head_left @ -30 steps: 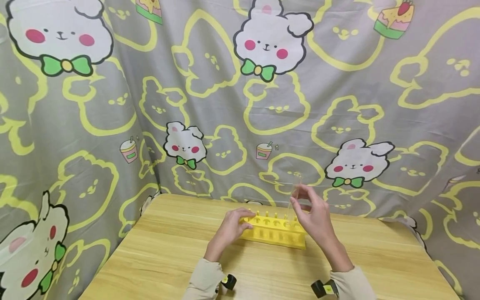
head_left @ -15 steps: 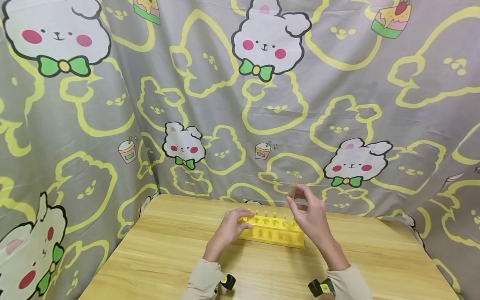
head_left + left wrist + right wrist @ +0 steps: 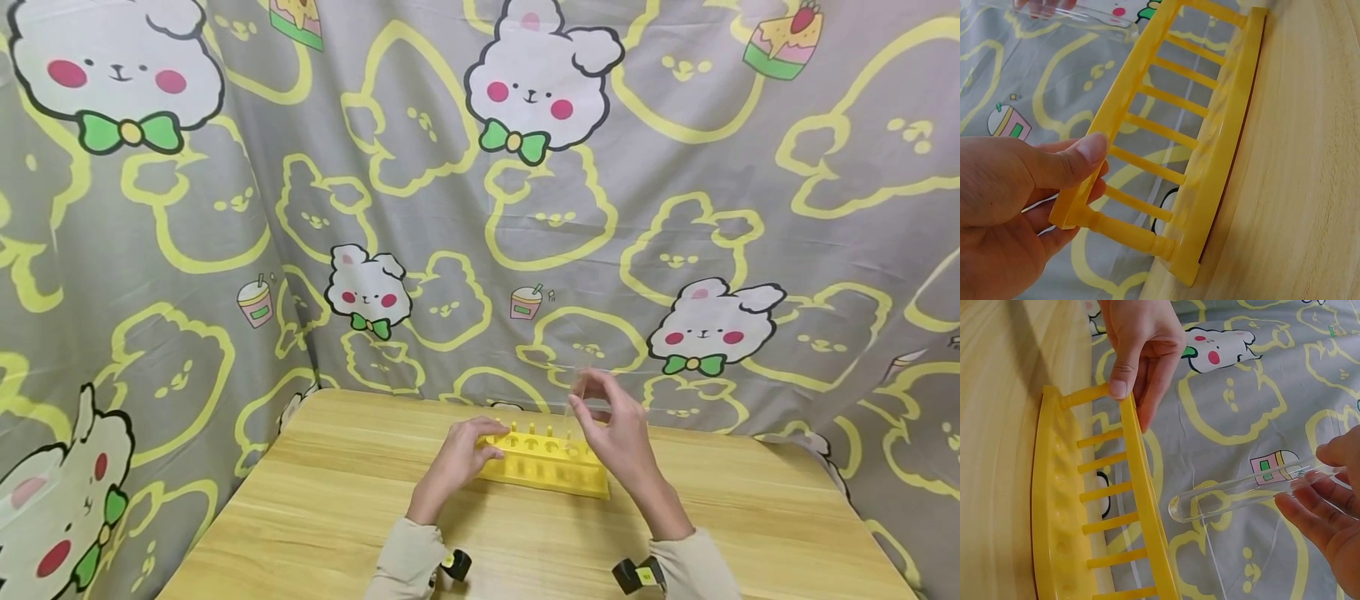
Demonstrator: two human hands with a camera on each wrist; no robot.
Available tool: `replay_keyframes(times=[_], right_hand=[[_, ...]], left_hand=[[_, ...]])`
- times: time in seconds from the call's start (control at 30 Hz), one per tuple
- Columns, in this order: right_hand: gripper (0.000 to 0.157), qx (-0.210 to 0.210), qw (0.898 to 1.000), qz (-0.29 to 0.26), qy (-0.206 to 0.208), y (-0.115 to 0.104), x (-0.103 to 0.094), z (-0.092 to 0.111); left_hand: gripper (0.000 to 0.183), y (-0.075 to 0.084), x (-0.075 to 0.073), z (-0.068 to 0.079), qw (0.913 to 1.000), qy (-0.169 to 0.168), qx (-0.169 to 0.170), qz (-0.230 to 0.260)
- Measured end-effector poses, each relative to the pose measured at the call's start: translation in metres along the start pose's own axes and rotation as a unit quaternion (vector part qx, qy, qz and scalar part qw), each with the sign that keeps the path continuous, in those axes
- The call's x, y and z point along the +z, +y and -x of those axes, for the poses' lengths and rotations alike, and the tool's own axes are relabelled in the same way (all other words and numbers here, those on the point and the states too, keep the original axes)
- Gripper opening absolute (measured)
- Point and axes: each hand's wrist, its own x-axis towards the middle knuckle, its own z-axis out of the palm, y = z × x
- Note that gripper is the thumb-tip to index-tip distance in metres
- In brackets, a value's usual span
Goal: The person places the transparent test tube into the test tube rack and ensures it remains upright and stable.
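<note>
A yellow test tube rack (image 3: 547,471) stands upright on the table, with a row of holes along its top bar and pegs behind. My left hand (image 3: 460,454) grips the left end of that top bar, thumb (image 3: 1092,149) on the near side and fingers curled beneath. Above the right part of the rack, my right hand (image 3: 618,421) pinches a clear glass test tube (image 3: 1229,499) near its upper end. The tube's rounded bottom points down and is apart from the top bar in the right wrist view. No other tube shows in the rack.
The wood-grain table (image 3: 322,500) extends around the rack on all sides. A grey curtain (image 3: 450,208) with cartoon rabbit prints hangs close behind the table and along its left and right. Black wrist cameras (image 3: 633,575) sit on both sleeves.
My right hand has shifted slightly left and down with the test tube, along the rack. The left hand keeps its grip on the rack's end; the rack has stayed in place.
</note>
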Motion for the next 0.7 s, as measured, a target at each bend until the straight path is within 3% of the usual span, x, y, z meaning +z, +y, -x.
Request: replay_keyframes(times=[0.7], right_hand=[[0.035, 0.002, 1.0, 0.001, -0.003, -0.0003, 0.01, 0.0003]], left_hand=[[0.034, 0.0031, -0.001, 0.0005, 0.9999, -0.005, -0.015, 0.006]])
